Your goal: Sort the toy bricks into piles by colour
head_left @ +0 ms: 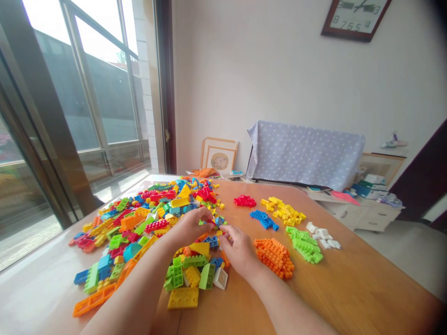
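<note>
My left hand (196, 226) reaches over the right side of a large mixed heap of plastic building bricks (132, 222). Its fingers are curled, with a small red brick (211, 223) showing at their tips. Close beside it, my right hand (238, 247) has its fingers bent together near a small yellow piece (219, 233); what they hold, if anything, is hidden. Below the hands lie green bricks (177, 272), a yellow plate brick (183, 298) and a white brick (220, 278). A pile of orange bricks (274, 258) is right of my right hand.
Sorted piles sit on the wooden table (359, 284): red (245, 200), blue (264, 219), yellow (284, 211), green (304, 244) and white (323, 236) bricks. A window (101, 88) is at the left. Behind the table stands a cloth-covered object (307, 151).
</note>
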### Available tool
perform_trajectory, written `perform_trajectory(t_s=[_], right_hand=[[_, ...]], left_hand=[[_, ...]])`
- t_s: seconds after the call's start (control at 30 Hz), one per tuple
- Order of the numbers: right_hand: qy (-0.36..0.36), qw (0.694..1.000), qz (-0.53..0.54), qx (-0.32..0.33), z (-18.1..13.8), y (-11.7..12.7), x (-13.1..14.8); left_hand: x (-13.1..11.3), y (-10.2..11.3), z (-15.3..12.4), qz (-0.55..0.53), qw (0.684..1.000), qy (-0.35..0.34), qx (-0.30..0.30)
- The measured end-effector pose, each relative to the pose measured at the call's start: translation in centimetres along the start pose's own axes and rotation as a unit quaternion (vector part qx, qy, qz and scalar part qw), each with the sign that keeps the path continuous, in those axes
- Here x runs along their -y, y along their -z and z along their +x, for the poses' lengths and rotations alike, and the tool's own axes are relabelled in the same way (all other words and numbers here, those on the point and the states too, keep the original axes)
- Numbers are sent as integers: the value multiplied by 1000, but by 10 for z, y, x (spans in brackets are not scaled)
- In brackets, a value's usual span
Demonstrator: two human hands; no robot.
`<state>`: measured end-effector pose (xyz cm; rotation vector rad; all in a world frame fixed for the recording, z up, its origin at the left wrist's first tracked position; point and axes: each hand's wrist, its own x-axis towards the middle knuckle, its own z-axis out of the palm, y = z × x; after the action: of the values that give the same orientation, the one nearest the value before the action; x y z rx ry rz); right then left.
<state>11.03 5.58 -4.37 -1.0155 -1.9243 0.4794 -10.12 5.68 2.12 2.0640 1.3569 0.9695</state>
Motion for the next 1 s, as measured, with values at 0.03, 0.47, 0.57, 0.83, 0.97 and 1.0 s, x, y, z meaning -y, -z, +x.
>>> perform_trajectory(t_s=[0.03, 0.47, 0.57, 0.83, 0.97, 1.0], right_hand=[[-5, 1000, 8, 1, 0, -1, 1], [-6, 999, -13, 37, -3, 0, 6], [-32, 998, -42, 46, -3, 1, 5], [-29, 998, -38, 44, -6, -2, 3], [-24, 999, -24, 37, -4, -6, 6], [-20, 999, -24, 36, -3, -7, 9]], left_hand=[[-1, -2, 0, -25, 1000, 9, 12], [0, -1, -1, -59, 996, 55, 26], [2, 24, -5, -45, 995, 54, -70], [5, 73, -22, -84, 915, 164, -358], [11, 78, -24, -94, 888, 191, -407], [13, 78, -24, -100, 885, 195, -410]])
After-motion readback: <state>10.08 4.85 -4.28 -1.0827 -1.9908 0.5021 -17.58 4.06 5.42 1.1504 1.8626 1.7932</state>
